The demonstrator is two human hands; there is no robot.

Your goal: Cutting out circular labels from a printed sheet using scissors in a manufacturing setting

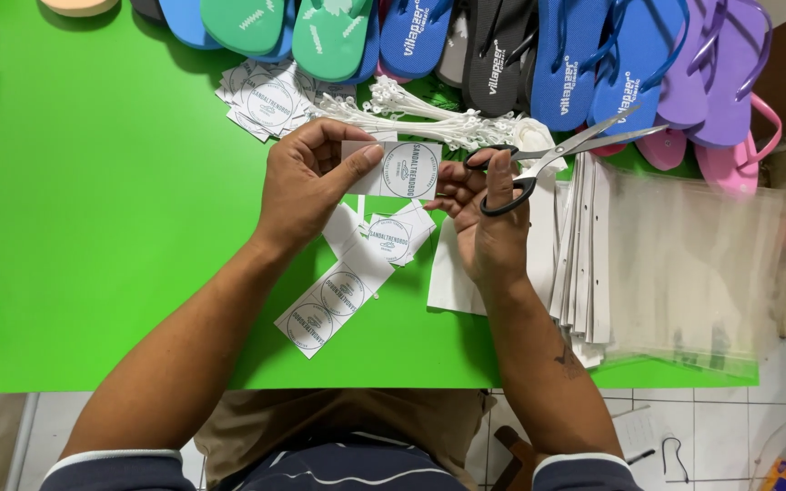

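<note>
Here, left hand (307, 186) pinches a paper label (399, 170); right hand (484, 214) grips scissors (552, 156), fingertips seemingly hidden.

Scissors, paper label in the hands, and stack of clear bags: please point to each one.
scissors (564, 149): head view, on the blades near the pivot.
paper label (404, 170): head view, on its round print.
stack of clear bags (693, 264): head view, on the top bag.

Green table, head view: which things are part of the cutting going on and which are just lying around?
In use: left hand, paper label, right hand, scissors, label strip.
Lying about: flip-flops, plastic bags, white tag ties, cut labels.
</note>
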